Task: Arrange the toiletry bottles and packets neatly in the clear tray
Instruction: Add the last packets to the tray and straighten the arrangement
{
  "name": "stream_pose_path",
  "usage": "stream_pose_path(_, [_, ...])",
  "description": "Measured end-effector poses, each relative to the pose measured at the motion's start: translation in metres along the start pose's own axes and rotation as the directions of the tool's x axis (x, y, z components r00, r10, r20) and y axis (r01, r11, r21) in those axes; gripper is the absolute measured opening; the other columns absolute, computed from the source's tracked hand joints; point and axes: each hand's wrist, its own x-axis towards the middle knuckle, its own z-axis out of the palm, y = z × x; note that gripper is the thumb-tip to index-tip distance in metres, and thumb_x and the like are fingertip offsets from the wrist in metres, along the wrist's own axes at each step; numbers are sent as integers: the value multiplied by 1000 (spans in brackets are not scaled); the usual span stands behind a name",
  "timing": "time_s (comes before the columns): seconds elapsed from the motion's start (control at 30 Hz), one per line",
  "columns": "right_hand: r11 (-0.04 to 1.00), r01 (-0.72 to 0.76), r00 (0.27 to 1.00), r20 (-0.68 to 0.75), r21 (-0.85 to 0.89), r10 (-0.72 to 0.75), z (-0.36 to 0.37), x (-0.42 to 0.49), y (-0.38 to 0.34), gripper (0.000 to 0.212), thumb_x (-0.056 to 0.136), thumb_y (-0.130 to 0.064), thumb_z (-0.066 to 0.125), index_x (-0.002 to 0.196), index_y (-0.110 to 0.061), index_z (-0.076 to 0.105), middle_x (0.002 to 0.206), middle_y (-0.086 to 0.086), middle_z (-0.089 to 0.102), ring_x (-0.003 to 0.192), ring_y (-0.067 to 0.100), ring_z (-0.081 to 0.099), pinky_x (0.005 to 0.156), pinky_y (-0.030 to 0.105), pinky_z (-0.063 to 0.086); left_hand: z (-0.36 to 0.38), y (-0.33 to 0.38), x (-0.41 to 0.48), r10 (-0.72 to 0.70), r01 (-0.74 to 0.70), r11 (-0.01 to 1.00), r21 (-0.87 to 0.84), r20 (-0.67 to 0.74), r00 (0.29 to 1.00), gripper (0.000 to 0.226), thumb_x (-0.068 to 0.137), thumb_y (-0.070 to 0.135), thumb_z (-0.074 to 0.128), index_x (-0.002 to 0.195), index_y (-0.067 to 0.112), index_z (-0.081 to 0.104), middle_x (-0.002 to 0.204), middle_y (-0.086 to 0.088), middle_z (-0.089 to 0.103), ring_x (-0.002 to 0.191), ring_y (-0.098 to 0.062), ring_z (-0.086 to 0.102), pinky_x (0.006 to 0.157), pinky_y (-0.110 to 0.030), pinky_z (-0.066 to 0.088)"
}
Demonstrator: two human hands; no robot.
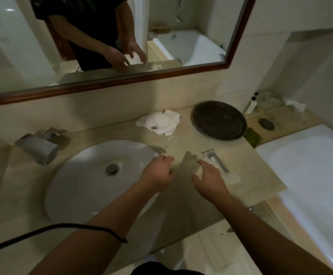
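Left grip (pixel 157 172) and right grip (pixel 209 179) low over the tabletop (pixel 251 163), clear tray (pixel 232 177) at the right one.
Left grip loosely curled, pinching nothing. Right grip spread and relaxed, fingertips at the near-left edge of the tray; touching or not, cannot tell. Blurred packet (pixel 213 158) inside the tray, just beyond the right grip. Sink (pixel 78 175) left of the left grip. White cloth (pixel 161 122) and dark round plate (pixel 219 120) well beyond both.
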Motion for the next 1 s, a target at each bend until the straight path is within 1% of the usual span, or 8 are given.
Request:
stream_pose_path(0.17, [992, -123, 992, -24, -27, 122, -23, 23, 49, 54, 86, -34, 52, 135, -11, 50, 126, 15, 59, 113, 36, 56, 98, 41, 43, 32, 37, 40, 43, -41, 999, -22, 125, 991, 49, 84, 28, 56, 131, 16, 48, 129, -14, 52, 120, -32, 48, 98, -37, 43])
stream_pose_path(0.37, [964, -265, 963, -57, -21, 264, -30, 41, 95, 47, 91, -35, 58, 131, -12, 49, 124, 14, 56, 112, 33, 54, 94, 44, 47, 70, 66, 58, -16, 20, 1000, -17, 224, 974, 52, 85, 35, 61, 131, 15, 47, 131, -14, 50, 118, -31, 49, 94, -34, 40])
stream_pose_path(0.47, [975, -203, 978, -57, -88, 199, -30, 62, 112, 48, 89, -37, 59, 130, -12, 51, 124, 14, 57, 109, 33, 55, 92, 43, 47, 87, 77, 70, -87, 91, 996, -8, 196, 977, 56, 82, 36, 65, 130, 14, 46, 129, -13, 50, 116, -30, 51, 95, -36, 40])
stream_pose_path(0.6, [970, -88, 993, 61, -226, 105, -28, 87, 129, 50, 89, -45, 56, 127, -13, 51, 123, 12, 57, 110, 32, 53, 92, 41, 42, 110, 91, 79, -197, 190, 978, 88, 82, 977, 57, 77, 39, 69, 124, 16, 46, 124, -11, 48, 112, -30, 45, 90, -39, 41])
stream_pose_path(0.73, [980, -22, 984, 170, -196, 56, -30, 99, 140, 52, 87, -41, 58, 129, -13, 47, 124, 13, 57, 113, 34, 54, 90, 42, 45, 125, 103, 81, -364, 359, 929, 88, 44, 930, 50, 80, 28, 63, 126, 15, 46, 121, -13, 56, 111, -32, 50, 87, -39, 45])
stream_pose_path(0.8, [993, 0, 977, 212, -115, 25, -34, 104, 141, 37, 88, -36, 58, 116, -13, 51, 113, 13, 63, 101, 34, 61, 76, 38, 46, 124, 105, 77, -435, 436, 899, -36, 38, 900, 35, 81, 25, 60, 115, 14, 56, 114, -14, 63, 106, -33, 57, 85, -37, 48])
stream_pose_path(0.9, [997, 43, 983, 174, 66, -54, -37, 104, 129, 28, 87, -29, 60, 107, -10, 55, 104, 15, 65, 92, 34, 63, 68, 32, 41, 110, 98, 67, -512, 503, 842, -194, 7, 859, 13, 82, 24, 59, 78, 11, 57, 90, -16, 62, 92, -34, 61, 68, -31, 40])
stream_pose_path(1.0, [978, 100, 981, 145, 184, -128, -40, 89, 96, 25, 88, -32, 60, 107, -18, 56, 97, 4, 65, 87, 28, 64, 70, 33, 48, 88, 83, 48, -592, 549, 781, -298, -73, 802, 34, 82, 23, 61, 57, 16, 38, 74, -16, 52, 80, -35, 59, 61, -29, 32])
